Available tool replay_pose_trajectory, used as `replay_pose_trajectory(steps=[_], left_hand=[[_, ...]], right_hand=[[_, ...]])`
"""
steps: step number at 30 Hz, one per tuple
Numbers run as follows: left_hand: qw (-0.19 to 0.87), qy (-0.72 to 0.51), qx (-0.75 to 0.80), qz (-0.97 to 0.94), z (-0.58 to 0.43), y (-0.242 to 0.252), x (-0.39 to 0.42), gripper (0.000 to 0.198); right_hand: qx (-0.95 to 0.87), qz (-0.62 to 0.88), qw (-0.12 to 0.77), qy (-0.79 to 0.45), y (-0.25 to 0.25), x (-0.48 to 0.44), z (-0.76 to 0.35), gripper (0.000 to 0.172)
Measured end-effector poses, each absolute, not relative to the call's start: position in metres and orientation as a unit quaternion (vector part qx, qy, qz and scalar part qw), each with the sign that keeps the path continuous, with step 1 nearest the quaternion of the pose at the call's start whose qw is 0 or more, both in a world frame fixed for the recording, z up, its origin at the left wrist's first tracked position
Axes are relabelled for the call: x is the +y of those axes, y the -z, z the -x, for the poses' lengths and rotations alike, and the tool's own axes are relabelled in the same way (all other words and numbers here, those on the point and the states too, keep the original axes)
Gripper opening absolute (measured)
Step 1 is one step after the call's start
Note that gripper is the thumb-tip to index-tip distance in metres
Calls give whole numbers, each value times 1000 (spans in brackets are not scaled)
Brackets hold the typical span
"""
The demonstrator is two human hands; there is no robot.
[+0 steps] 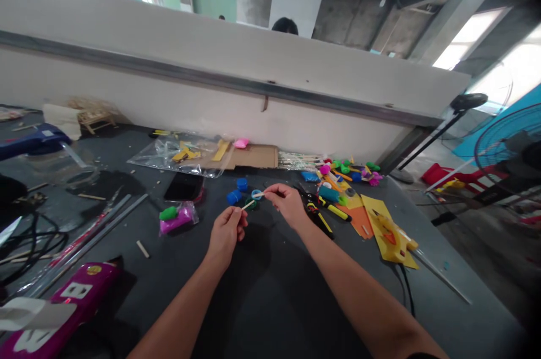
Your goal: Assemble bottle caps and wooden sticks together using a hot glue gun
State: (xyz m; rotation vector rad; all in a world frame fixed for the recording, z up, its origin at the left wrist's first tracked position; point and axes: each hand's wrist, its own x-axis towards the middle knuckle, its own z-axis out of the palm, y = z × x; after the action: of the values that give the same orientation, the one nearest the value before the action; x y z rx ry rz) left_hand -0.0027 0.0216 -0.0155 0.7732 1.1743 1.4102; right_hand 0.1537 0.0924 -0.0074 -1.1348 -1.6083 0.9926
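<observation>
My left hand [225, 233] pinches a short pale wooden stick [248, 205] that points up and to the right. A second pale stick [259, 195] sits between the fingertips of my right hand [286, 201], pointing left. The two stick ends are close together; whether they touch I cannot tell. Just behind them on the dark table [270, 297] lie a light blue ring-shaped cap [254, 191] and a dark green one, partly hidden by the left stick. Two blue caps [234, 196] stand a little further left.
Left: a phone [182, 187], pink clay packet [180, 219], clear tubes [99, 224], cables and a purple tool [67, 305]. Right: pliers [316, 215], yellow sheets, a yellow glue gun [391, 235] and coloured clay. Cardboard [257, 156] lies by the white partition [203, 100].
</observation>
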Motion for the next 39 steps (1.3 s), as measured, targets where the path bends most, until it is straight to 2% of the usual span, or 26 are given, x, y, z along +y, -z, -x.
replay_pose_trajectory(steps=[9, 17, 39], left_hand=[[559, -574, 490, -345, 1, 12, 18, 26], [563, -558, 485, -370, 1, 15, 19, 25], [563, -547, 493, -375, 0, 14, 18, 27]], right_hand=[[-685, 359, 498, -392, 6, 80, -152, 6], [-680, 332, 514, -403, 12, 82, -150, 5], [-768, 303, 499, -263, 7, 79, -151, 6]])
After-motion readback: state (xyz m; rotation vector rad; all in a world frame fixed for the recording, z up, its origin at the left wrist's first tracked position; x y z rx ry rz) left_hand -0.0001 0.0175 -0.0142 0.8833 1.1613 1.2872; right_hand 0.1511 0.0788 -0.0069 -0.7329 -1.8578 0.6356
